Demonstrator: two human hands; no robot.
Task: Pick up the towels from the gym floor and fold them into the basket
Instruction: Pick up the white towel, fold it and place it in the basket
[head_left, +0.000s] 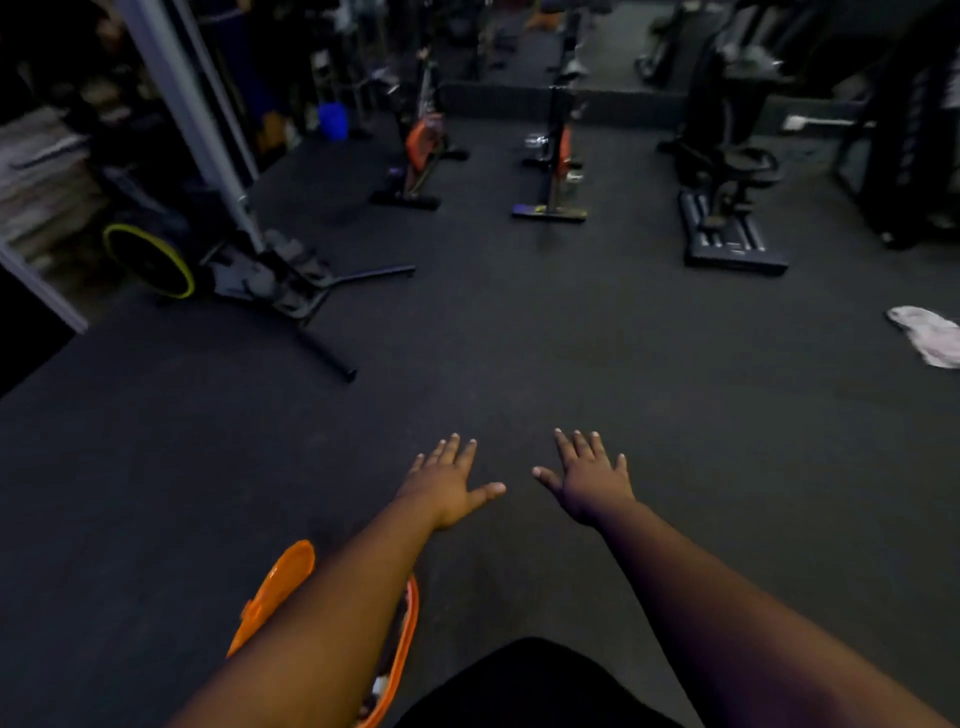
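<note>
From the head view, I am stretching both arms out over the dark gym floor (467, 338), my left hand (447, 486) and right hand (589, 478) each spread flat, fingers straight, gripping nothing. A crumpled pale towel (927, 335) is lying on the floor far off to my right, well apart from my hands. The orange basket (400, 639) is sitting under my left forearm

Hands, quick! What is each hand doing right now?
Left hand: open, fingers spread, holding nothing.
Right hand: open, fingers spread, holding nothing.
</note>
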